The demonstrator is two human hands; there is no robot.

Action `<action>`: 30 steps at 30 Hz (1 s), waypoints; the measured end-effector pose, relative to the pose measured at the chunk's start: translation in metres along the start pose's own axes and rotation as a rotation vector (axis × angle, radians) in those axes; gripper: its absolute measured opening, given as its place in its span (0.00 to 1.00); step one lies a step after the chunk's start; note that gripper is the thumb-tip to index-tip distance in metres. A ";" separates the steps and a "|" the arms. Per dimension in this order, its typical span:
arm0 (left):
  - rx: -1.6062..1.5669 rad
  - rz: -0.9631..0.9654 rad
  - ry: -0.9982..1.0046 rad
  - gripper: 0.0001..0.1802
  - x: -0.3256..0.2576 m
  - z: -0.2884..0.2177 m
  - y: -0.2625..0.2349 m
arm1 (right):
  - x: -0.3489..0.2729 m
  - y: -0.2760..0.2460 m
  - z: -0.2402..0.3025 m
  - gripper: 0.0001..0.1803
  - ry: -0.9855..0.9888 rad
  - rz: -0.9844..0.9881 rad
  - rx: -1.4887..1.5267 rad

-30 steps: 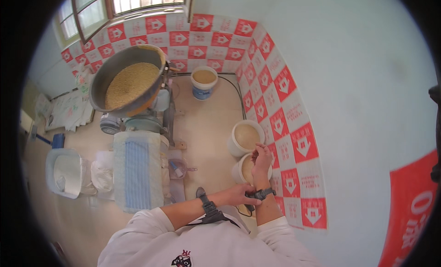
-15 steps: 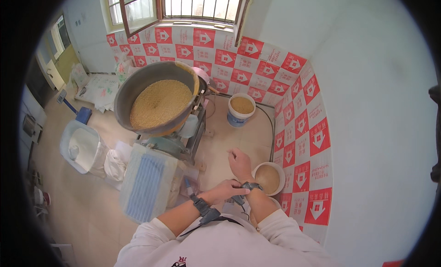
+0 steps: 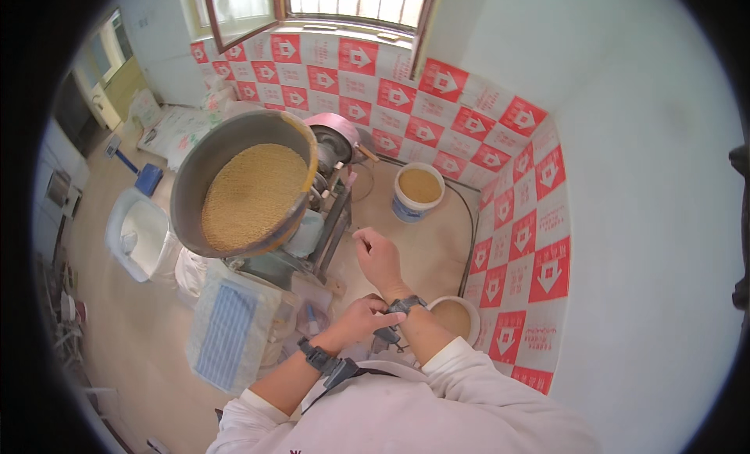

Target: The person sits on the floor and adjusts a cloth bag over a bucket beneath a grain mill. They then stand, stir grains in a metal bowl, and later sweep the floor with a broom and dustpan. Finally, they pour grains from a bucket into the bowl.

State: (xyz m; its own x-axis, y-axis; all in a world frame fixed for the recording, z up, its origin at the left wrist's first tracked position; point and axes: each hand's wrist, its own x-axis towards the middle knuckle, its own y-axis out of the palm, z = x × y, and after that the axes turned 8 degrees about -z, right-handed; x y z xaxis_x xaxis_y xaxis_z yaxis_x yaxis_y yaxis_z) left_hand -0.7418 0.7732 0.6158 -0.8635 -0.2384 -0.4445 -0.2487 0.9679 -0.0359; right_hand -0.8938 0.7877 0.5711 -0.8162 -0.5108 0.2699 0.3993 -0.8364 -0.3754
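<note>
Right hand [image 3: 378, 259], fingers curled, has been moved from bucket [image 3: 455, 316] at right edge of floor [image 3: 144, 329] toward bowl [image 3: 195, 169], strap [image 3: 406, 304] on its wrist still touched by left hand [image 3: 361, 319], grip unclear, handling apparently unfinished.

The beige floor [image 3: 148, 337] carries a machine [image 3: 334, 219], with a tub [image 3: 116, 237] and a blue scale [image 3: 148, 179] to its left. To its right stand two buckets [image 3: 408, 209], well apart, and a dark cable [image 3: 475, 221] curves near the wall [image 3: 625, 243].

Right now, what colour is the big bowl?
The big bowl is mostly grey, best seen in head view.
</note>
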 end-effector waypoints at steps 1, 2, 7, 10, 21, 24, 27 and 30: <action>0.046 0.002 -0.004 0.24 0.006 -0.004 -0.008 | 0.005 0.001 0.006 0.07 -0.055 0.033 -0.017; 0.092 -0.013 0.022 0.24 0.010 -0.007 -0.015 | 0.012 0.002 0.013 0.07 -0.132 0.058 -0.020; 0.071 0.008 0.321 0.27 0.018 -0.025 -0.049 | 0.051 0.014 0.053 0.08 -0.244 0.184 -0.082; -0.110 -0.015 0.401 0.24 0.008 -0.030 -0.075 | 0.069 0.017 0.081 0.10 -0.206 0.308 0.015; -0.051 -1.148 0.413 0.12 -0.066 -0.024 -0.213 | 0.158 0.022 0.232 0.16 -0.491 1.011 -0.150; 0.098 -1.387 0.362 0.16 -0.054 -0.023 -0.241 | 0.189 0.049 0.252 0.16 -0.628 1.164 -0.230; 0.350 -1.557 0.218 0.19 -0.030 -0.024 -0.263 | 0.218 0.080 0.270 0.18 -0.833 1.200 -0.311; 0.523 -1.616 0.041 0.20 -0.012 -0.022 -0.268 | 0.247 0.106 0.285 0.19 -0.972 1.213 -0.320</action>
State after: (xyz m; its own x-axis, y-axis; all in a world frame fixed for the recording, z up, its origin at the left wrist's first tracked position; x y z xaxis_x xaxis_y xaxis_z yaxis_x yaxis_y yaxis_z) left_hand -0.6747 0.5147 0.6507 0.0952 -0.9283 0.3595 -0.6675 -0.3274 -0.6687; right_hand -0.9342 0.5162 0.8502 0.5252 -0.8475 0.0768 0.3845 0.1559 -0.9098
